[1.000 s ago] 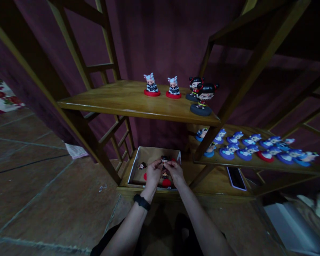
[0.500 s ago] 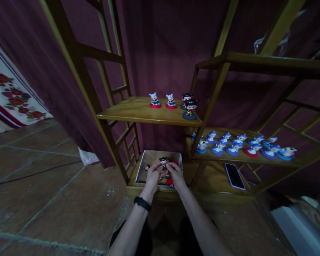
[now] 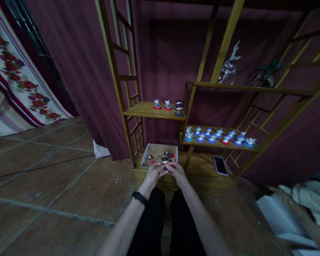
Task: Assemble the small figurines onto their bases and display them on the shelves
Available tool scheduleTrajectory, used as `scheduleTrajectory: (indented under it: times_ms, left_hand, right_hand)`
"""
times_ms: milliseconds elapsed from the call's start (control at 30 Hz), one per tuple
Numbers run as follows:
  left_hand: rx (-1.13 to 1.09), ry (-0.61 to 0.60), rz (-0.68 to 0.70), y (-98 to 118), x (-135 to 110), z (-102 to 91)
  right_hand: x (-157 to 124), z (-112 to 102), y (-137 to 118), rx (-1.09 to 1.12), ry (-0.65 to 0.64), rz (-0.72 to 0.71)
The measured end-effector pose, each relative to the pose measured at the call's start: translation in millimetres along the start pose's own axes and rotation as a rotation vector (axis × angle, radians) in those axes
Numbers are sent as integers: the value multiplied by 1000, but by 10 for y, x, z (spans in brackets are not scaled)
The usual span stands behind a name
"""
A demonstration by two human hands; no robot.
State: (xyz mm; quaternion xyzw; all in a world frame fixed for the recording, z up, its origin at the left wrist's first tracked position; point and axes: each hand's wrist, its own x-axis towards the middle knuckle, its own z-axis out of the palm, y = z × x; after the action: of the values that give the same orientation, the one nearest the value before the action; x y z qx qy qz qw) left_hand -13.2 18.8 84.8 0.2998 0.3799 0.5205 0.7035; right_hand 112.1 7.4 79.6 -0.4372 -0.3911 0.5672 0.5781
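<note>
Figurine (image 3: pixel 165 161): upright, up between both hands at the box's (image 3: pixel 161 148) near edge!
Left hand (image 3: pixel 152 174): fingers pinching its left side, low down.
Right hand (image 3: pixel 177 172): fingers gripping the right side.
Best grip: low, light and even from both sides, keeping it level.

No readable text, label, brand, number or sign on anything in view, including the held black-haired figurine (image 3: pixel 164 161), open white-edged cardboard box (image 3: pixel 156 148), purple-rimmed black-screened phone (image 3: pixel 220 165) and black wristband (image 3: pixel 140 198).
</note>
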Motion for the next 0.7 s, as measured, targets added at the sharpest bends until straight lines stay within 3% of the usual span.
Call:
scheduleTrajectory:
  times_ms: [133,300,467,700]
  left_hand:
    - [26,3,8,29,-226,71]
    - [96,54,35,-50,-365,144]
    - [70,-35,46,-144,-462,110]
    - [108,-137,120,-240,-506,14]
  right_hand:
    - [-237,27,-98,-47,0,-50]
    - [-388,13,-10,-112,96,-106]
    - [-452,-59,118,-114,129,-169]
    - [-514,-61,106,45,122,-96]
